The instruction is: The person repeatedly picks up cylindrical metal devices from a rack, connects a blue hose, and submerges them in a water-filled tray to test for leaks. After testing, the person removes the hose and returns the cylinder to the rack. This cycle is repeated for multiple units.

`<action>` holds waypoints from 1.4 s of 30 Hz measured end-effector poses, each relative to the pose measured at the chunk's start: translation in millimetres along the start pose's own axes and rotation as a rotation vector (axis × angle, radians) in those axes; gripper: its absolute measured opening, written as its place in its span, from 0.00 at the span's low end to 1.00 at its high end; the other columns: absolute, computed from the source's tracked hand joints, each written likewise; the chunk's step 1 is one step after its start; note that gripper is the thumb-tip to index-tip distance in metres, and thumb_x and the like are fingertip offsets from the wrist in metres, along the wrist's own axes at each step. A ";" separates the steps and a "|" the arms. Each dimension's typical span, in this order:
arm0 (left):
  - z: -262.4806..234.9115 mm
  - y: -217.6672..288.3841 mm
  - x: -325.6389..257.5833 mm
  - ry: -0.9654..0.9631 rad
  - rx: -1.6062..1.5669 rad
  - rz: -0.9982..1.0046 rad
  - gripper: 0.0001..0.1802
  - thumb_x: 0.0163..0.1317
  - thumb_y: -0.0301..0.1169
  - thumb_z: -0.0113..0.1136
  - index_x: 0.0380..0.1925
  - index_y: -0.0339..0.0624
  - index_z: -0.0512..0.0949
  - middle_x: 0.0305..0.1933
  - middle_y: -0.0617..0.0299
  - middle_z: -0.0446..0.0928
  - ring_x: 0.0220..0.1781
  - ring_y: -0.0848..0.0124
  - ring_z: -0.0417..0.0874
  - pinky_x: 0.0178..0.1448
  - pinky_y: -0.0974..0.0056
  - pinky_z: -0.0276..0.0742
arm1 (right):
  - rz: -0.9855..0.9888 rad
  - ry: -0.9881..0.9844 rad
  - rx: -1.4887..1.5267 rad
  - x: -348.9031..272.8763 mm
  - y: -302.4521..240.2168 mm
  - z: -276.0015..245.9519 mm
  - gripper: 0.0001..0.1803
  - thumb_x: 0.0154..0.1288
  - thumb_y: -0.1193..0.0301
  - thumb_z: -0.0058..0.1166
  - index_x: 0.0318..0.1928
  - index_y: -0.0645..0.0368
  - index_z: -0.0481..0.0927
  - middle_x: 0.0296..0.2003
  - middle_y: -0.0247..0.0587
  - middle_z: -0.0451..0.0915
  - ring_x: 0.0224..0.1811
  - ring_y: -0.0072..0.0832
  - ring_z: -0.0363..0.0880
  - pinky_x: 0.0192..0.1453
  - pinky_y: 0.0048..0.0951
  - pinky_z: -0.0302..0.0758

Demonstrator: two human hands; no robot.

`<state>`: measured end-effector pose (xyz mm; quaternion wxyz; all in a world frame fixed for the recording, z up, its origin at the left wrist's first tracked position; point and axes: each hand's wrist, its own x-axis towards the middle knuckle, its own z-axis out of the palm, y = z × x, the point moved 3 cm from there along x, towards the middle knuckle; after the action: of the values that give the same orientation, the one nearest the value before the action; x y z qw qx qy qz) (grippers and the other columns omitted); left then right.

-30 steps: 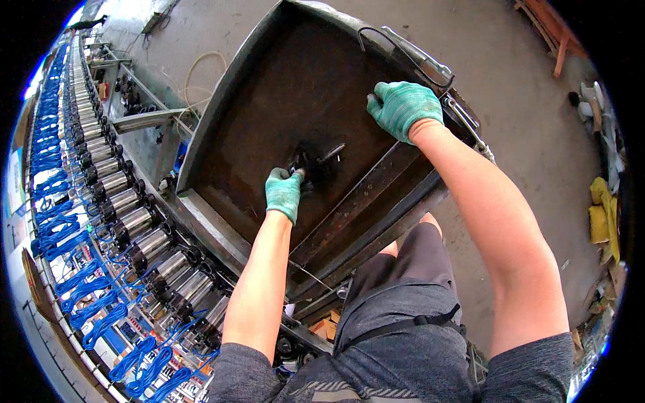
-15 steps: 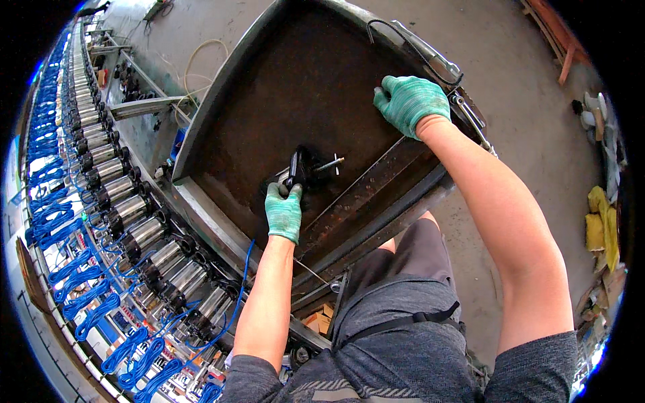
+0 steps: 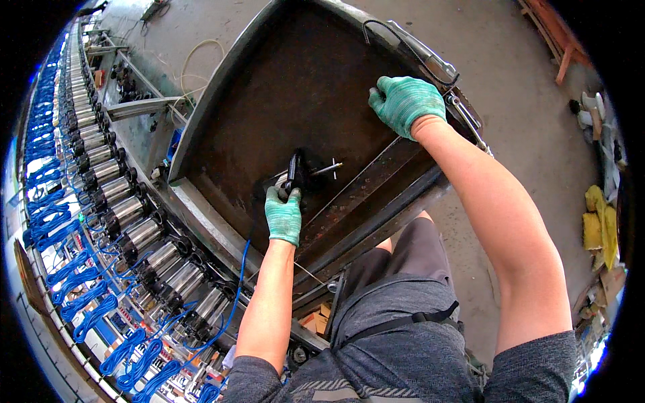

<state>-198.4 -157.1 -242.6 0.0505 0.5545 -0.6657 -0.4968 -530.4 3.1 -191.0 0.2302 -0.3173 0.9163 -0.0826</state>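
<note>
Free room in tray (image 3: 282,87) beyond obstructing rod (image 3: 325,169)

From the person's head, the left of two side-by-side wide fisheye cameras looks steeply down and forward. The dark grey fabric shirt (image 3: 396,336) lies closest, along the lower edge; the green-gloved left hand (image 3: 283,216) and green-gloved right hand (image 3: 410,107) sit farther off, at centre and upper right. Silver cylindrical rollers (image 3: 142,233) bend along the left rim.
</note>
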 end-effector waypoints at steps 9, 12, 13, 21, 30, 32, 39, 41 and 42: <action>1.4 9.8 -2.0 0.030 0.139 0.116 0.17 0.65 0.23 0.69 0.30 0.45 0.67 0.25 0.68 0.68 0.23 0.77 0.68 0.27 0.67 0.67 | -0.014 0.013 -0.011 -0.9 -0.5 -0.8 0.22 0.75 0.50 0.46 0.45 0.51 0.87 0.43 0.48 0.88 0.47 0.50 0.87 0.53 0.50 0.82; 2.7 21.8 -8.4 0.023 0.151 0.037 0.17 0.64 0.24 0.70 0.29 0.44 0.67 0.25 0.68 0.67 0.25 0.77 0.66 0.29 0.66 0.68 | -0.013 0.016 -0.011 -0.7 -1.0 -0.9 0.22 0.76 0.50 0.45 0.44 0.51 0.87 0.43 0.48 0.88 0.46 0.50 0.87 0.52 0.50 0.82; 1.8 14.1 -5.3 0.023 0.135 0.044 0.17 0.64 0.24 0.70 0.29 0.44 0.67 0.25 0.68 0.67 0.26 0.76 0.66 0.30 0.66 0.68 | -0.014 0.016 -0.012 -0.8 -1.7 -1.1 0.22 0.76 0.50 0.45 0.44 0.51 0.87 0.43 0.48 0.88 0.46 0.50 0.87 0.52 0.50 0.82; 3.5 18.7 -5.7 0.042 0.143 0.087 0.17 0.63 0.24 0.71 0.31 0.43 0.67 0.26 0.66 0.67 0.28 0.74 0.65 0.33 0.64 0.67 | -0.007 0.006 -0.018 -0.5 -1.8 -1.7 0.22 0.76 0.51 0.45 0.44 0.51 0.87 0.43 0.49 0.88 0.47 0.50 0.87 0.53 0.50 0.82; -15.6 28.6 -9.2 0.053 -0.107 0.030 0.18 0.65 0.23 0.69 0.36 0.45 0.65 0.29 0.63 0.72 0.22 0.74 0.75 0.24 0.68 0.74 | -0.018 0.022 -0.003 -3.0 -2.1 -1.1 0.22 0.75 0.50 0.45 0.45 0.50 0.86 0.44 0.50 0.88 0.48 0.52 0.86 0.53 0.52 0.82; -34.3 40.4 -18.6 0.020 -0.180 -0.017 0.16 0.68 0.26 0.67 0.40 0.43 0.65 0.32 0.57 0.77 0.20 0.68 0.83 0.21 0.65 0.79 | -0.034 -0.007 -0.006 -4.9 -3.0 -2.9 0.21 0.75 0.49 0.46 0.48 0.50 0.84 0.45 0.50 0.87 0.49 0.54 0.85 0.53 0.53 0.81; -102.9 106.6 -99.3 0.106 -0.201 0.154 0.19 0.69 0.25 0.67 0.37 0.47 0.61 0.32 0.63 0.71 0.21 0.71 0.82 0.21 0.68 0.77 | -0.202 0.003 0.249 -21.5 -5.2 -15.4 0.22 0.75 0.50 0.53 0.58 0.49 0.78 0.49 0.49 0.87 0.53 0.56 0.83 0.56 0.53 0.79; -113.2 124.5 -125.5 0.129 -0.192 0.195 0.20 0.68 0.26 0.68 0.37 0.48 0.61 0.31 0.64 0.70 0.21 0.73 0.82 0.21 0.69 0.78 | -0.375 -0.015 0.716 -36.5 -21.2 3.9 0.16 0.77 0.65 0.58 0.61 0.49 0.79 0.45 0.47 0.87 0.40 0.28 0.80 0.52 0.34 0.79; -117.2 127.7 -137.8 0.196 -0.184 0.224 0.21 0.68 0.25 0.69 0.36 0.48 0.61 0.29 0.66 0.69 0.21 0.74 0.80 0.21 0.70 0.77 | -0.409 -0.133 0.799 -76.4 -62.2 -24.1 0.18 0.77 0.66 0.58 0.63 0.51 0.78 0.44 0.43 0.86 0.38 0.24 0.69 0.48 0.30 0.77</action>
<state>-161.5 -133.2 -25.6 0.2207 0.5155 -0.6671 -0.4904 -455.1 1.8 -123.0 0.3720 -0.3826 0.7143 -0.4529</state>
